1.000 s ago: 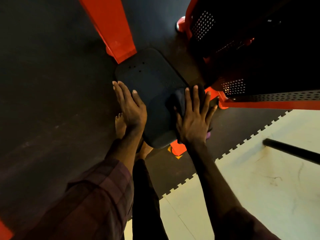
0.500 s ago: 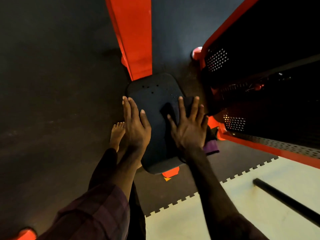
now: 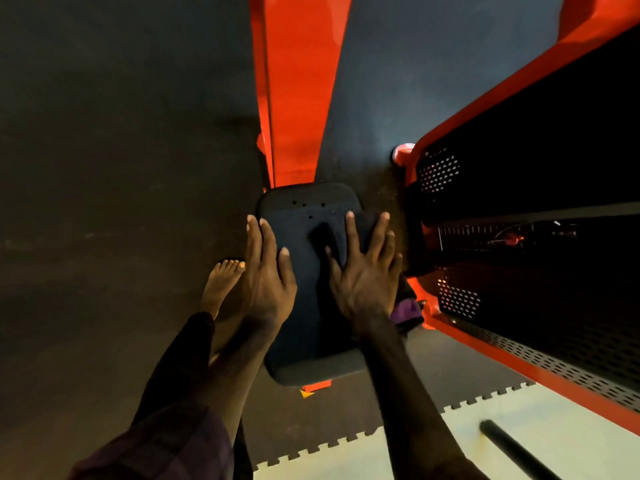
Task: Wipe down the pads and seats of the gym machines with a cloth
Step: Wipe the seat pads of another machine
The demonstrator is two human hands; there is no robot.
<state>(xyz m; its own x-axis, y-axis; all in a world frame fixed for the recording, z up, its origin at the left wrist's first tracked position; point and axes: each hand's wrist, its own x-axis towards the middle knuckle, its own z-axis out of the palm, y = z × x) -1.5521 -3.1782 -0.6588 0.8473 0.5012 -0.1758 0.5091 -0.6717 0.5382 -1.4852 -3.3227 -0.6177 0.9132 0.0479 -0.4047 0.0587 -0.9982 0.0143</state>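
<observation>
The right hand (image 3: 367,278) had slid the cloth (image 3: 323,237) up the seat (image 3: 308,327) over the last second — from the near right edge, where it lay under the palm, to the far right part of the pad, close below the small holes near the top. That meant the stroke was running away from the person, and the near half of the right side looked already covered; the left strip under the other hand seemed, in my judgement, not yet wiped. The fingers of the right hand were spread wide and straight, pressing flat on the dark cloth, not curled round it. A purple corner of fabric hung off the seat's right edge by the wrist — whether it was part of the same cloth I could not tell.

The left hand (image 3: 266,275) lay flat along the seat's left edge, fingers straight and close together, steadying it as it had a second before.

The seat was a rounded oblong pad, matte black, soft-looking, with a thick rolled front lip. Behind it rose a glossy orange post (image 3: 298,84); to the right ran an orange frame (image 3: 485,109) round black perforated metal. The floor (image 3: 121,168) was dark rubber, meeting pale interlocking mats (image 3: 346,455) with a toothed edge. A bare foot (image 3: 221,282) stood just beside the seat.
</observation>
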